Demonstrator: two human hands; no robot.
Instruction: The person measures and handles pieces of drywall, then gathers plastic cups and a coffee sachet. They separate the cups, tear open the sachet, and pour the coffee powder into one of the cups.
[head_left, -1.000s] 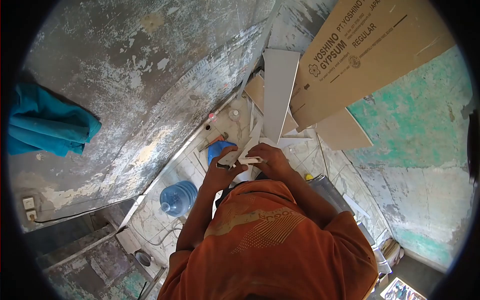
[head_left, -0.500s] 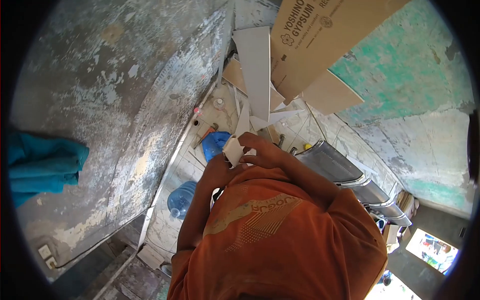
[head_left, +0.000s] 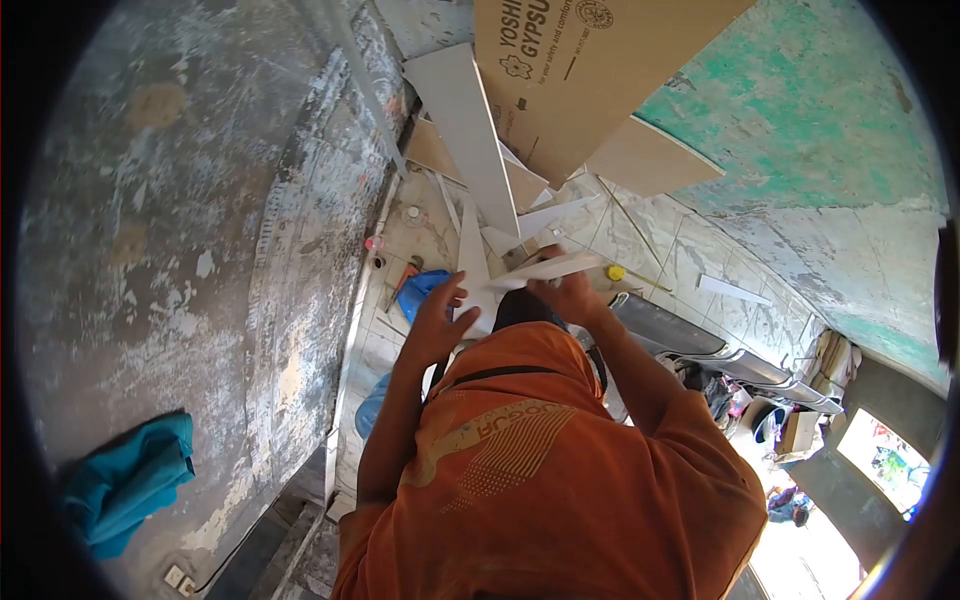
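My right hand (head_left: 574, 292) is closed around a pale piece of gypsum board (head_left: 548, 270), tilted so that it looks long and narrow. To its left, my left hand (head_left: 437, 323) is apart from the board, with its fingers spread and nothing in them. Beyond the left hand, a blue plastic bag or cloth (head_left: 417, 292) lies on the floor. An orange-handled tool (head_left: 405, 273) rests beside it. Pale board offcuts (head_left: 471, 240) lie on the tiles just past both hands.
Large gypsum boards (head_left: 600, 70) lean against the green-patched wall at the back. A tape measure (head_left: 615, 272) lies on the floor with its blade extended. Dark metallic seats (head_left: 665, 325) stand on my right. A blue water jug (head_left: 370, 405) and a hanging teal cloth (head_left: 135, 480) are on my left.
My left hand has let go of the board piece and moved a little left. My right hand has moved right with the piece, now turned to another angle. The view has shifted right.
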